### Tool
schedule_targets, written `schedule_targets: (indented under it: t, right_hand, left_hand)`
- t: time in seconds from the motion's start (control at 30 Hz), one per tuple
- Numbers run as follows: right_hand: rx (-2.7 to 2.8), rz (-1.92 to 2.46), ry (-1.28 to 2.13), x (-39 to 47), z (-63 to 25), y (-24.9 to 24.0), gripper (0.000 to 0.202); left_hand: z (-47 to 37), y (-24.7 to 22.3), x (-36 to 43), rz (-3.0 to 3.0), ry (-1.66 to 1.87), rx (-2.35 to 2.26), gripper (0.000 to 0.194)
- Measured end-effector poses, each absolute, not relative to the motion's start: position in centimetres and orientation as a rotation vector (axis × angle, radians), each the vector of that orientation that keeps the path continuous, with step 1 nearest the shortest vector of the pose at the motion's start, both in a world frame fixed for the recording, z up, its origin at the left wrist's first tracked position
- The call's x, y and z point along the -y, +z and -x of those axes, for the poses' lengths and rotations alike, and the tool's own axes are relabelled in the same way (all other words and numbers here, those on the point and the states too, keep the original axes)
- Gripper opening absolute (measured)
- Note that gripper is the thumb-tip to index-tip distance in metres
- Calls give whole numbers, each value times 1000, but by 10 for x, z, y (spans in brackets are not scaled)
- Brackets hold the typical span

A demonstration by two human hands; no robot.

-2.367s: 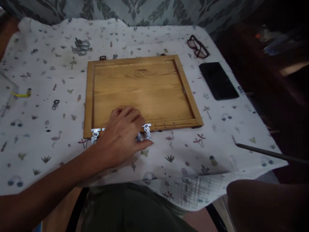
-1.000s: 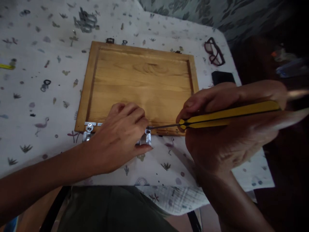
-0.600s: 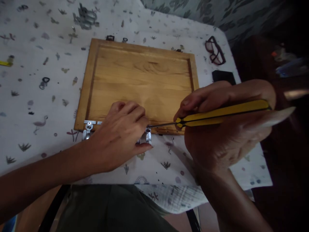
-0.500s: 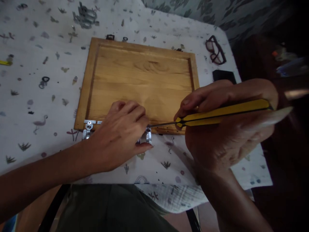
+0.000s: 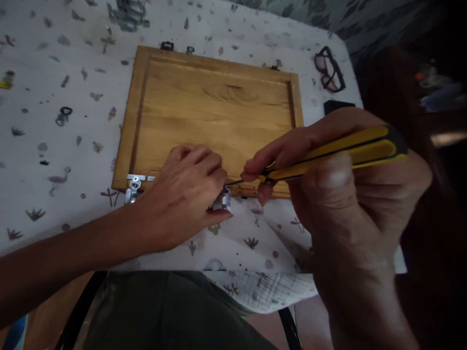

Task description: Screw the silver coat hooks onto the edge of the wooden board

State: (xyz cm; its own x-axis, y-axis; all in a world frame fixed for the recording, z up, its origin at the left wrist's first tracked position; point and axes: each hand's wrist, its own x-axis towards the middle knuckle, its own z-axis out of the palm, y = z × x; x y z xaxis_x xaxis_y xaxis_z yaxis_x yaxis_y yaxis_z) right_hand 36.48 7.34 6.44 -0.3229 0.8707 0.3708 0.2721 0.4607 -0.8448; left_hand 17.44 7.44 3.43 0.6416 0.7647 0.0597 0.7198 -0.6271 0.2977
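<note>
A framed wooden panel (image 5: 215, 112) lies flat on the patterned tablecloth. My left hand (image 5: 186, 194) is closed over the panel's near edge, its fingers on a metal fitting (image 5: 225, 199). My right hand (image 5: 350, 194) holds a yellow and black screwdriver (image 5: 328, 153), whose thin shaft reaches left to the fitting beside my left fingertips. The exact contact of its tip is hard to make out. Another silver hinge (image 5: 134, 185) sits at the panel's near left corner, with a screw in its plate.
Dark-framed glasses (image 5: 329, 70) and a black object (image 5: 337, 106) lie to the right of the panel. Several metal hinges (image 5: 127, 15) are piled at the back left. The tablecloth's (image 5: 237, 257) near edge is close to my lap.
My right hand has turned around the screwdriver, with its thumb now over the handle and its fingertips closer to the shaft. The view has shifted slightly; my left hand stays at the fitting.
</note>
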Motion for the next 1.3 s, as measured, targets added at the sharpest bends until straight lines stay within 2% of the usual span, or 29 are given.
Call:
schedule_targets:
  t: [0.13, 0.33, 0.57, 0.67, 0.9, 1.17, 1.3]
  right_hand:
    - [1820, 957, 984, -73, -371, 62, 21]
    - [1914, 820, 717, -76, -373, 52, 19]
    - [1781, 879, 491, -78, -364, 48, 11]
    - [1767, 952, 578, -76, -362, 50, 4]
    - [1675, 903, 977, -74, -368, 50, 27]
    - [1649, 888, 747, -79, -363, 49, 14]
    - [1600, 882, 953, -81, -363, 52, 22]
  left_hand:
    - [-174, 34, -74, -2623, 244, -1198, 37]
    - [-173, 34, -72, -2635, 264, -1201, 36]
    - [-173, 31, -74, -2678, 293, -1194, 38]
    - [-173, 31, -74, -2691, 292, -1196, 37]
    - [-173, 32, -73, -2673, 288, -1198, 35]
    - [-173, 29, -73, -2679, 278, -1220, 37]
    - [-173, 28, -73, -2669, 292, -1228, 38]
